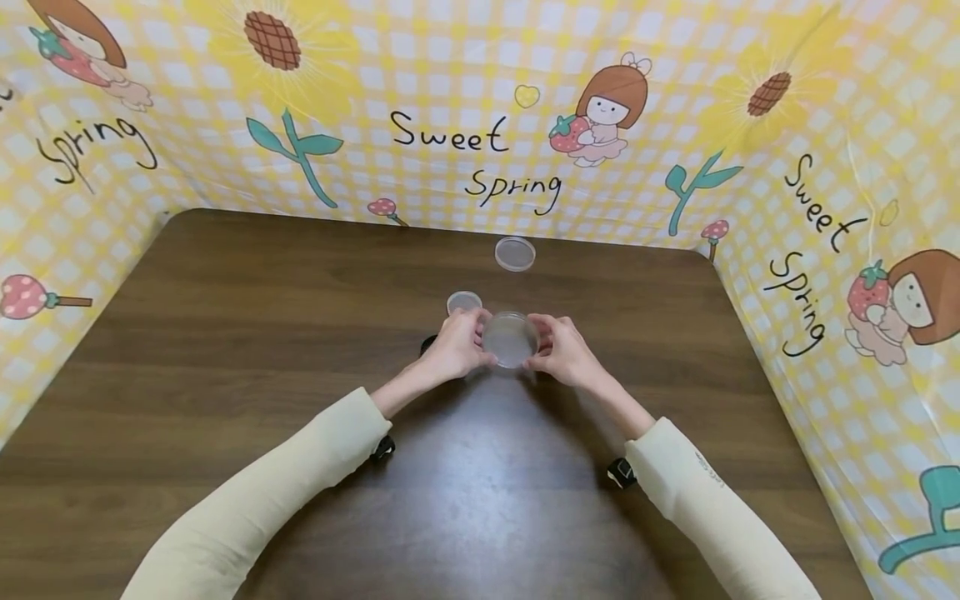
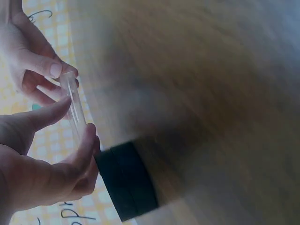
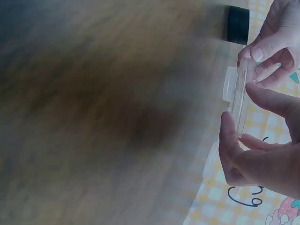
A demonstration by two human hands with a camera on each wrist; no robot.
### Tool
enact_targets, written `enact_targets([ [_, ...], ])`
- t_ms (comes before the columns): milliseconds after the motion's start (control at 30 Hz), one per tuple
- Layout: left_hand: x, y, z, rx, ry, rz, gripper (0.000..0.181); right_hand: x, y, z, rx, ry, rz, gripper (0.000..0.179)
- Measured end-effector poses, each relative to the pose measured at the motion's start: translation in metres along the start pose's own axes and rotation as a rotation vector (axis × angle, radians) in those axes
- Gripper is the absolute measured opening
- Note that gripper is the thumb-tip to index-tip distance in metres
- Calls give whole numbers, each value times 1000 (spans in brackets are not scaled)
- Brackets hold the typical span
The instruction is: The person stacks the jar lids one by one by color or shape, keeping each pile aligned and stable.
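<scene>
Between both hands a clear, round petri dish (image 1: 510, 342) is held up over the table. My left hand (image 1: 457, 346) grips its left rim with thumb and fingers. On the opposite rim, my right hand (image 1: 566, 350) does the same. Both wrist views show the dish (image 2: 75, 105) edge-on between thumbs and fingers. Whether its lid is on, I cannot tell. A smaller clear dish (image 1: 464, 301) lies on the table just beyond the left hand, its near edge partly covered. Farther back lies another clear round dish (image 1: 515, 254).
A short black cylinder (image 2: 126, 183) stands by the left hand, mostly hidden by it in the head view. The brown wooden table (image 1: 225, 333) is bordered at the back and sides by yellow checked cloth (image 1: 450, 83). Black devices sit at both wrists.
</scene>
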State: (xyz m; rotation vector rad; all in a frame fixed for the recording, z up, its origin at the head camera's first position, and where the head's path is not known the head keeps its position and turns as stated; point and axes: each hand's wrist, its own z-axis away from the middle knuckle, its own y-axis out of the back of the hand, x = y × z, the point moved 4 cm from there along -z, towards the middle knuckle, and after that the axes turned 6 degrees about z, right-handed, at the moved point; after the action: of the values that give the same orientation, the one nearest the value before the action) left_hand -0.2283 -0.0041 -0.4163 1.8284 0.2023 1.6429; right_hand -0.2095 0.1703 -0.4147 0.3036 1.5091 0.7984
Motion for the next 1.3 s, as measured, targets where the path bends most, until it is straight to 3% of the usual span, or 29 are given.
enact_targets([
  [667,7,-21,4,-2,37,-127,58,14,-1,7,-24,14,65,69],
  [1067,2,-24,4,-5,33,-138,58,12,-3,4,-21,29,166,69],
  [1300,2,-27,4,-25,33,-129,56,19,-2,4,-60,21,117,70],
])
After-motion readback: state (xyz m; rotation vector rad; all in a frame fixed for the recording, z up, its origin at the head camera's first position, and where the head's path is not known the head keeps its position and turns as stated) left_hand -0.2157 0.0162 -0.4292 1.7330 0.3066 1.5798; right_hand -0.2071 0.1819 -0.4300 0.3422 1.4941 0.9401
